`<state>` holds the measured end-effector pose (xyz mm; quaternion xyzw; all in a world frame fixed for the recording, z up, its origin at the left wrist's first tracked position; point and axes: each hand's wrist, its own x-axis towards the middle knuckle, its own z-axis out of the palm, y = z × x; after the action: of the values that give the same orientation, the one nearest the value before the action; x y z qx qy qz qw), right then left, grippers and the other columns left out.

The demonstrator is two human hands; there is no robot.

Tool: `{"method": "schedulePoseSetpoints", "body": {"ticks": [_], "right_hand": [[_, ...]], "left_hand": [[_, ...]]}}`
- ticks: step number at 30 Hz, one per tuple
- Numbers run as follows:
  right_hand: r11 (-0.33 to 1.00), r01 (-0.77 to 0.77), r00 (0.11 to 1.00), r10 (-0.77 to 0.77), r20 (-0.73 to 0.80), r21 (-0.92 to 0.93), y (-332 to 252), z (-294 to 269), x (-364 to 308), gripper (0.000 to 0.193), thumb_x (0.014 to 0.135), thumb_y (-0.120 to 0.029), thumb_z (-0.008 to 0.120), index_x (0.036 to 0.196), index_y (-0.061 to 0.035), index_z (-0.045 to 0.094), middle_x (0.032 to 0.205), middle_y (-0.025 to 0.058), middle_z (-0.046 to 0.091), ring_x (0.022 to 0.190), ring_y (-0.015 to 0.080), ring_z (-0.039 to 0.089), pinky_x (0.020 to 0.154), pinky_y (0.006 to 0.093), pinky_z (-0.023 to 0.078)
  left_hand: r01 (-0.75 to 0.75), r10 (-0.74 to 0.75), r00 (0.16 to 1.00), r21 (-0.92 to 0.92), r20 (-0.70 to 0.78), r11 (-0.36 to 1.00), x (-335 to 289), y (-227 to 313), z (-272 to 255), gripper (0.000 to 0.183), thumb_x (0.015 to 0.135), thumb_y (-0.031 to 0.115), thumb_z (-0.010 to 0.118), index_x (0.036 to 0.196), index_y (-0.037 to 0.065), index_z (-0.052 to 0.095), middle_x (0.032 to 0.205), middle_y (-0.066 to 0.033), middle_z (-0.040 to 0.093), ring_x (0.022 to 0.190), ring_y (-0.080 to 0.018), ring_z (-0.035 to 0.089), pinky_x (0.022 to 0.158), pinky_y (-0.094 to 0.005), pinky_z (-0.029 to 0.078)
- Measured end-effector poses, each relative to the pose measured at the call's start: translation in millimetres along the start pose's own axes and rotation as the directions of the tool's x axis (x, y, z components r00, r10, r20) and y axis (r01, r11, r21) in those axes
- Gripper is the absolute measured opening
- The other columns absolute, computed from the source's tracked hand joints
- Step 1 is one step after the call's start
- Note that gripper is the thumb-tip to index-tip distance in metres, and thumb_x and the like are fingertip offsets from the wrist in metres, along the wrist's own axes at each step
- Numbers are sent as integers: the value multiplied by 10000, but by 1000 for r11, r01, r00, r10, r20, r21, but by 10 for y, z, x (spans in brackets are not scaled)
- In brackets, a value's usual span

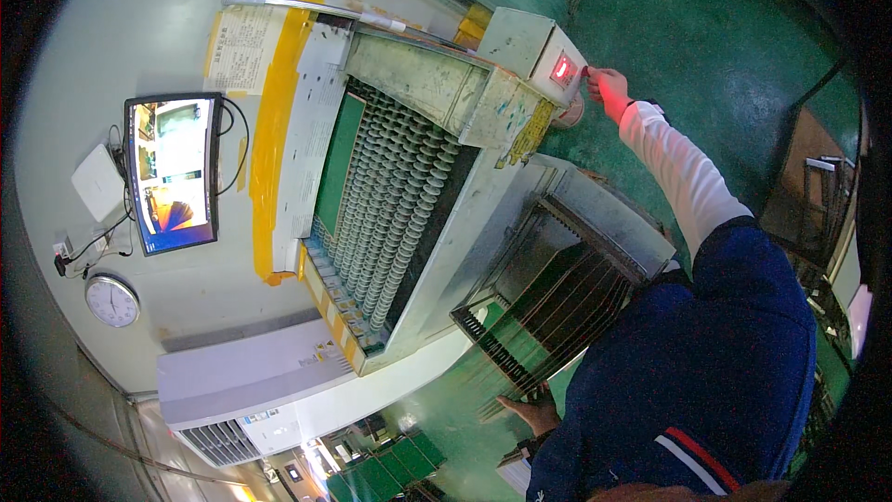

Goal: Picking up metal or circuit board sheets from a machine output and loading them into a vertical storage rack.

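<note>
My right hand (609, 91), in a white sleeve, is at the top of the view beside a pale control box (530, 42) with a glowing red display (562, 69). Its curled fingers pinch a small dark knob (585, 72) on the box's edge. Lower down, my left hand (536, 415) lies against the corner of a slotted wire rack (509, 367), fingers spread and thumb apart. The rack leans between my body and a roller conveyor machine (395, 186). On the machine's rollers, a green board (340, 167) lies at one side. Whether the left hand bears any weight is hidden.
A lit monitor (172, 172) and a round clock (112, 300) are on the pale wall. Below stands a white cabinet with a vent (218, 443). Green floor (715, 46) spreads at the upper right. Dark frames (822, 186) stand at the right edge, behind my body.
</note>
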<state>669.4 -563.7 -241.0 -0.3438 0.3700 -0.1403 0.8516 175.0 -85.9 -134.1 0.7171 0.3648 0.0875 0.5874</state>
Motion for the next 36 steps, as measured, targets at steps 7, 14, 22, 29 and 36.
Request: {"method": "schedulePoseSetpoints", "body": {"ticks": [7,14,22,29,36], "right_hand": [[1000,-3,1000,4,13,-29,173,-205,-118,248,831,-292,638,795,-80,513,622,10,511,493,112,465,427,273,354],[944,-228,955,265,133,-240,655,-435,-547,238,854,-283,602,753,-96,493,597,8,455,487,136,448,427,282,354],[729,-54,699,515,495,-682,662,212,-1434,279,830,-332,632,808,-57,596,690,29,573,622,147,563,541,274,460],[589,660,162,496,853,-467,495,804,-2643,448,772,-464,659,831,-21,627,720,54,623,652,166,585,587,316,455],[400,908,-210,689,694,-122,671,961,-3353,473,782,-476,616,635,-29,578,525,81,508,512,222,499,510,400,352]], "left_hand": [[-41,48,997,115,-62,993,-280,561,408,951,798,119,668,1430,212,-36,1441,-140,201,1247,-313,284,997,-507,304],[-228,233,972,341,24,912,-352,625,400,1049,737,78,725,1401,-10,-83,1282,-191,321,1091,-226,417,1016,-381,285],[-144,150,988,107,-47,984,-299,521,330,1020,710,41,735,1410,12,-7,1335,-186,304,1090,-221,450,948,-362,393],[357,-271,932,-729,240,584,105,-86,-200,1012,699,-13,724,1425,110,29,1305,-137,327,1060,-217,439,856,-374,460],[156,-221,972,-478,-82,865,-46,291,167,749,750,626,594,1267,117,409,1187,-92,440,1000,-263,423,812,-413,410]]}}
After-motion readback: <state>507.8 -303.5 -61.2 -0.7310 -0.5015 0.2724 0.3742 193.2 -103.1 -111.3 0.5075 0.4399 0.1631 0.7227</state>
